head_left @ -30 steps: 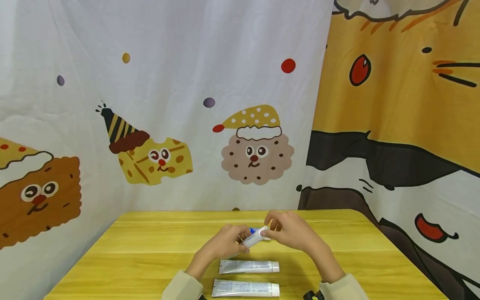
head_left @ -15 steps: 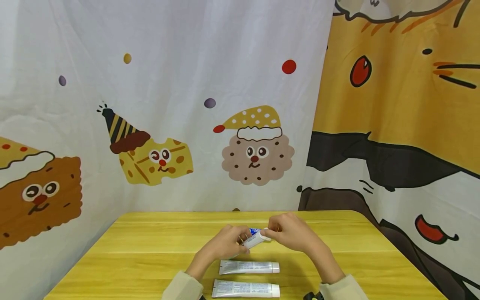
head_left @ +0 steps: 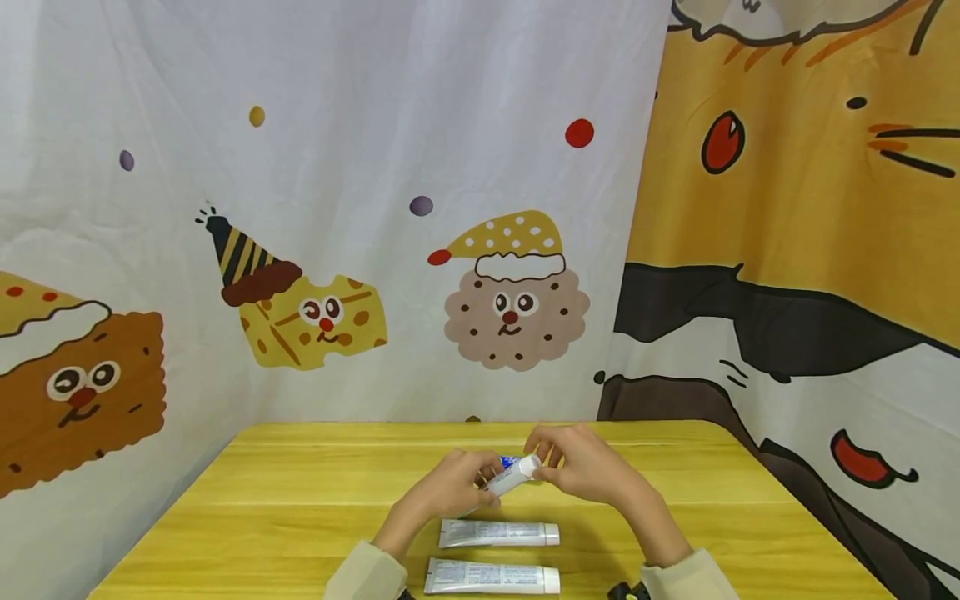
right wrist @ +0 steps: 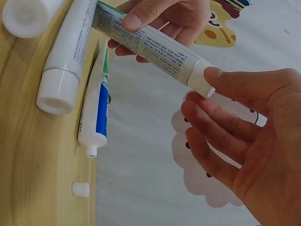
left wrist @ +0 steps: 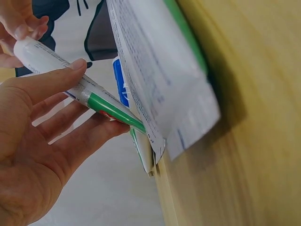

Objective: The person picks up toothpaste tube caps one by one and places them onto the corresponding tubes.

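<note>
A white toothpaste tube (head_left: pixel 510 477) with a green panel is tilted up off the table, its crimped end low. My left hand (head_left: pixel 452 483) grips its body, thumb on one side and fingers on the other in the left wrist view. The thumb and forefinger of my right hand (head_left: pixel 592 467) pinch its white cap (right wrist: pixel 200 84); the other fingers are clear of it. Behind lies an uncapped toothpaste tube (right wrist: pixel 94 115), blue and green, its nozzle bare. A small loose cap (right wrist: pixel 80 189) stands near it, at the table edge in the right wrist view.
Two more capped toothpaste tubes lie crosswise nearer me, the middle tube (head_left: pixel 498 533) and the front tube (head_left: pixel 491 577), caps to the right. They rest on a wooden table (head_left: pixel 300 508). A printed cloth (head_left: pixel 337 167) hangs behind the far edge.
My right fingers have closed over the cap and then eased back, showing more of it now. My left hand and the tube stay nearly in place.
</note>
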Tool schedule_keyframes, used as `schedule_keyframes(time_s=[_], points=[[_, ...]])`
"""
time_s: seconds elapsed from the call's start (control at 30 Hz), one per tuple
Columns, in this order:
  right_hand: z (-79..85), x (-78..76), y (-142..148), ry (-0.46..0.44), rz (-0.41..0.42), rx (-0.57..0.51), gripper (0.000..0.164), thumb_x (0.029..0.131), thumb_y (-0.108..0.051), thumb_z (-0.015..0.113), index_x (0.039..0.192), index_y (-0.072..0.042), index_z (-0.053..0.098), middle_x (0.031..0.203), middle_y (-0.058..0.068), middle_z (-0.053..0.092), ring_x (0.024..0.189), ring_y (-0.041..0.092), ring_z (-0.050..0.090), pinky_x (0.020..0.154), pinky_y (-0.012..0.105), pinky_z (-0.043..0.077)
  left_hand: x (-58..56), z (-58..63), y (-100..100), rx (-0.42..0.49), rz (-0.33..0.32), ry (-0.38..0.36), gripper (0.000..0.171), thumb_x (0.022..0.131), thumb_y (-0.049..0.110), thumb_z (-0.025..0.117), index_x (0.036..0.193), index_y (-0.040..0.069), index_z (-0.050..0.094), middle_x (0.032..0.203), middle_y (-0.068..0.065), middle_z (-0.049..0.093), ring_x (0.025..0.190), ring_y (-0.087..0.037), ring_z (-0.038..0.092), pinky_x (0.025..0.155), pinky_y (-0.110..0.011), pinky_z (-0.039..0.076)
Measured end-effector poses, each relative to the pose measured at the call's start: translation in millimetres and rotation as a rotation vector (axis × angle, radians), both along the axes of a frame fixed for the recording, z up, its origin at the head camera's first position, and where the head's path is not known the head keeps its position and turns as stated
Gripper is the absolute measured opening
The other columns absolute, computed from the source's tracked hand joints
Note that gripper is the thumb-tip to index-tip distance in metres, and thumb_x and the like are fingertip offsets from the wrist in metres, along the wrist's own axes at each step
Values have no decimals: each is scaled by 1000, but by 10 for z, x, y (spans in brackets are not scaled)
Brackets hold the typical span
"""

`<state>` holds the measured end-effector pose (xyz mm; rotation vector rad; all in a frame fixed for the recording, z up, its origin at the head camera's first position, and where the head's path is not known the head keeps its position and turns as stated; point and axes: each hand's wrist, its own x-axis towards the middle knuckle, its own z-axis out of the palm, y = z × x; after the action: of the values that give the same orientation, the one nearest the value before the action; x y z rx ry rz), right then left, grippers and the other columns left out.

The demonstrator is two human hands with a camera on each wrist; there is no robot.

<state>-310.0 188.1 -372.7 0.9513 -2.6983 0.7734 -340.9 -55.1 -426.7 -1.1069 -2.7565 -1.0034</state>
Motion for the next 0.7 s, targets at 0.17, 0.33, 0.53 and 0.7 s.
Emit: schedule_keyframes(time_s=[0.17, 0.33, 0.53, 0.7], points=[[-6, -17, 12, -1, -36, 18, 17, 95, -33, 75, 89, -18, 71, 76, -11, 68, 63, 2, 57, 58, 23, 49, 4, 2, -1, 3, 2, -24, 25, 85, 12, 84, 105, 13, 71, 97, 0, 76, 82, -5, 65, 73, -22, 53], [-16, -21, 23, 22, -84, 37, 29, 98, -46, 68, 87, -19, 71, 75, -10, 68, 62, 0, 55, 58, 23, 48, 9, -2, 8, 1, 4, -35, 25, 86, 12, 84, 107, 14, 71, 98, 0, 76, 83, -4, 66, 72, -22, 53], [-8, -20, 9, -23, -64, 8, 27, 92, -36, 78, 107, -15, 71, 85, -5, 72, 69, 6, 65, 61, 23, 51, 6, 6, 13, -12, 13, -25, 25, 85, 13, 84, 106, 14, 71, 97, 2, 76, 82, -3, 64, 73, -22, 52], [-8, -16, -9, -32, -17, 3, 20, 89, -19, 82, 105, -16, 71, 83, -6, 69, 68, 7, 63, 59, 23, 51, 15, 11, 3, -11, 15, -23, 25, 85, 13, 84, 107, 14, 71, 97, 2, 75, 82, -4, 64, 73, -22, 52]])
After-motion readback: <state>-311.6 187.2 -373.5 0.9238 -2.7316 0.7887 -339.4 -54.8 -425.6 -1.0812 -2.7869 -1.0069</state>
